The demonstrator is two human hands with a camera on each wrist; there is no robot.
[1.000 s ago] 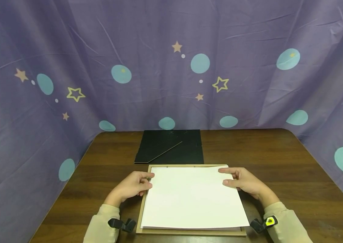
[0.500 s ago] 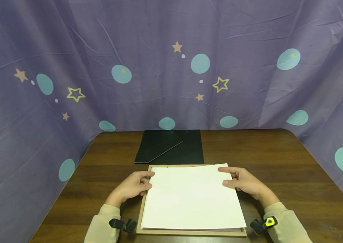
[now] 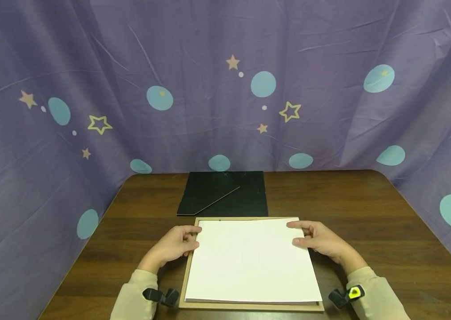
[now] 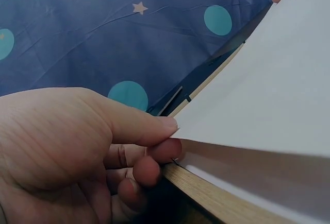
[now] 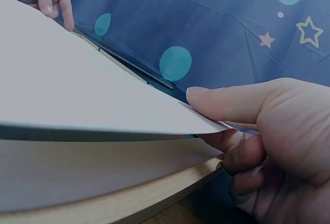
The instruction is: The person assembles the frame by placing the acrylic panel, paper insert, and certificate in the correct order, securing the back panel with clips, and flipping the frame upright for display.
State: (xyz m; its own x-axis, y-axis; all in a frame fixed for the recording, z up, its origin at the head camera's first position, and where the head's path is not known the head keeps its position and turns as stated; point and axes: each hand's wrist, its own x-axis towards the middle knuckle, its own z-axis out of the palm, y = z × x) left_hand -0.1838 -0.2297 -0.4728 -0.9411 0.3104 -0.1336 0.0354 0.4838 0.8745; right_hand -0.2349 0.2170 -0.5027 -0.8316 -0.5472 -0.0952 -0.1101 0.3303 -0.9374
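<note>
Both hands hold a white sheet of paper (image 3: pixel 253 262) over a pale wooden picture frame (image 3: pixel 249 306) lying face down at the table's front. My left hand (image 3: pixel 173 244) pinches the sheet's left edge, thumb (image 4: pixel 149 130) on top and index fingertip beneath. Across from it, my right hand (image 3: pixel 325 242) pinches the right edge the same way. In the right wrist view the sheet is raised above the frame's wooden side (image 5: pixel 185 177), with a gap showing between them. A white surface (image 5: pixel 118 167) lies inside the frame under it. Small dark tabs (image 4: pixel 187 98) stick up along the frame's far side.
A black backing board (image 3: pixel 245 191) with a slanted strut edge (image 3: pixel 217 200) lies just behind the frame on the brown wooden table (image 3: pixel 341 195). A purple curtain (image 3: pixel 193 58) with stars and dots hangs behind and at both sides.
The sheet's right side has shifted left, so its near right corner sits within the frame's outline. Its far right corner rose, then came down. Both hands stay nearly in place.
</note>
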